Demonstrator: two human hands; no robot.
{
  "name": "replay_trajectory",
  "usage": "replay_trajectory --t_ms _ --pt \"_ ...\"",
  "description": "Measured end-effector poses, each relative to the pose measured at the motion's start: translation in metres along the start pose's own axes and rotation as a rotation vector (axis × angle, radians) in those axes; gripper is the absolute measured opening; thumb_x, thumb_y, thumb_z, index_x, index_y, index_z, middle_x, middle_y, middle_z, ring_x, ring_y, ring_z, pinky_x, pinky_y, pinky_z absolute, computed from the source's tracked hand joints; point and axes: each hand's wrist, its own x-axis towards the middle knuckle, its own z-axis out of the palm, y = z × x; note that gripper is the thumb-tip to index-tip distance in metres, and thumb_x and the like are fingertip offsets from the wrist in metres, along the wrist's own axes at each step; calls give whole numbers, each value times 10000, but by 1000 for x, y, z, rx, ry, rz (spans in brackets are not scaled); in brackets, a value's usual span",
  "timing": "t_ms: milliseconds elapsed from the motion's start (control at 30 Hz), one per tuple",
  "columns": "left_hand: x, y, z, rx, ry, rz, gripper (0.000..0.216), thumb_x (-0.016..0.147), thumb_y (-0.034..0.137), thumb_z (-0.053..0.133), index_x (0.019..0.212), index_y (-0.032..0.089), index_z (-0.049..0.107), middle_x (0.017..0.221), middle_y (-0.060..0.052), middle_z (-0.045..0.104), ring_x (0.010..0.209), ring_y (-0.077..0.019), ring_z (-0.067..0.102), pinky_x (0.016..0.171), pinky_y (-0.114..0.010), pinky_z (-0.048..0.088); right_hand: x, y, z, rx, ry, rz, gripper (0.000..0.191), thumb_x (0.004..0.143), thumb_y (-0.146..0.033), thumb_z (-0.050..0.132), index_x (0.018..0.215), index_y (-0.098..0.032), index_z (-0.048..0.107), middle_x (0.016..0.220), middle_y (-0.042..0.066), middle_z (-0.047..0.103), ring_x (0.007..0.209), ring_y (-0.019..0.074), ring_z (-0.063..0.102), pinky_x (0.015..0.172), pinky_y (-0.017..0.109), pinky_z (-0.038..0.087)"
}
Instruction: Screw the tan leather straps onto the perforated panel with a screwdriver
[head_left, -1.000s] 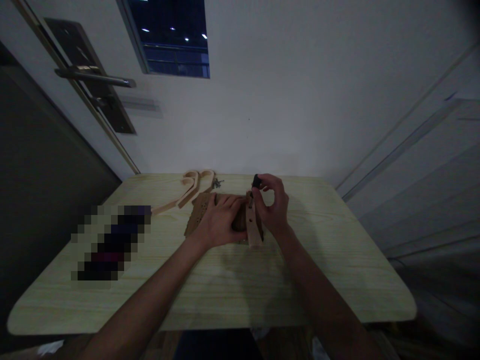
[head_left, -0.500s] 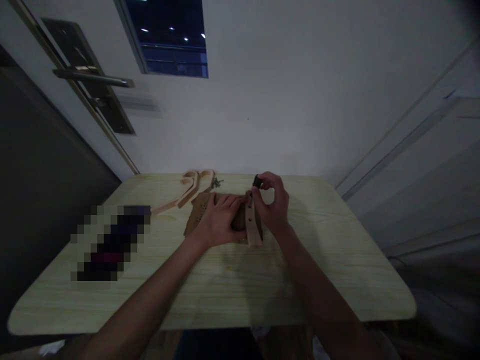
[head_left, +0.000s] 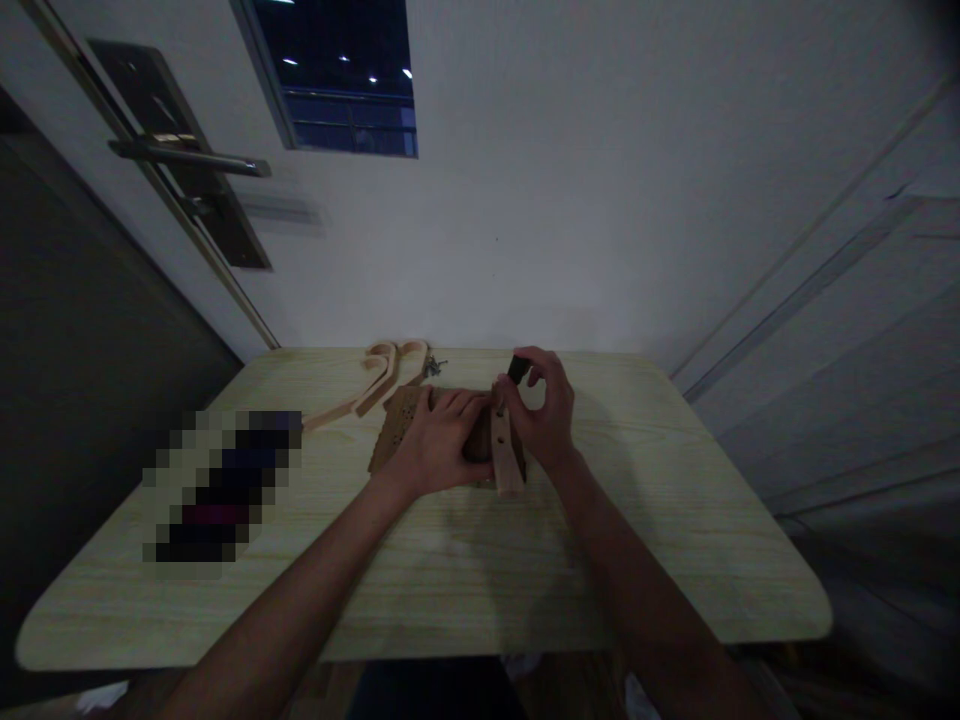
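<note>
My left hand [head_left: 442, 440] lies across a brown board [head_left: 390, 430], its thumb at the near side and its fingers toward the far side, gripping it. Dark dots mark the board's left part. On its right end rests a pale wooden piece [head_left: 508, 470] with holes in it, touched by the left fingertips. My right hand [head_left: 551, 410] pinches the black handle of a screwdriver [head_left: 517, 368], held tilted over the wooden piece. The screwdriver's thin shaft points down at the upper hole; its tip cannot be made out.
Curved pale wooden hooks [head_left: 375, 375] lie behind and left of the board, with several small screws [head_left: 433, 367] beside them. A blurred-out dark object [head_left: 232, 490] lies at the left of the table [head_left: 675, 520]. A white door with a handle [head_left: 191, 157] stands behind.
My right hand has shifted slightly left and the screwdriver handle has turned a little in the fingers. My left hand and the board stay in place.
</note>
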Motion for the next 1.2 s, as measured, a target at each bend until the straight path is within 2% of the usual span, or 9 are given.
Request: replay_trajectory --t_ms 100,233,400,933,1200 --pt "0 0 0 -4 8 7 766 702 556 708 1331 194 461 1368 -123 555 1263 -361 478 1116 -627 205 1 -1 -1 2 -15 13 305 868 -230 622 1159 -270 541 918 5 594 700 137 492 676 313 479" --pt "0 1 -1 -2 6 3 754 710 553 699 1333 198 464 1370 -128 553 1265 -365 477 1112 -626 211 1 0 -2 20 -55 0 288 914 -226 540 1198 -275 538 925 16 594 746 149 516 709 330 488" --pt "-1 1 -1 -7 10 16 752 705 534 709 1333 200 466 1363 -120 560 1258 -359 485 1112 -616 229 0 4 0 52 -17 13 332 905 -221 557 1227 -282 505 964 22 592 761 149 536 665 312 481" --pt "-1 0 0 -14 0 0 749 696 547 717 1320 219 464 1383 -123 548 1282 -359 469 1126 -641 173 3 -2 -3 40 1 28 251 829 -195 548 1073 -249 521 904 10 575 742 145 515 679 323 473" --pt "1 2 -2 -14 -5 -11 762 685 548 726 1320 207 476 1367 -131 558 1265 -377 484 1115 -669 199 4 -3 -4 27 -3 10 227 867 -216 547 1090 -251 523 928 21 599 770 154 539 697 334 483"
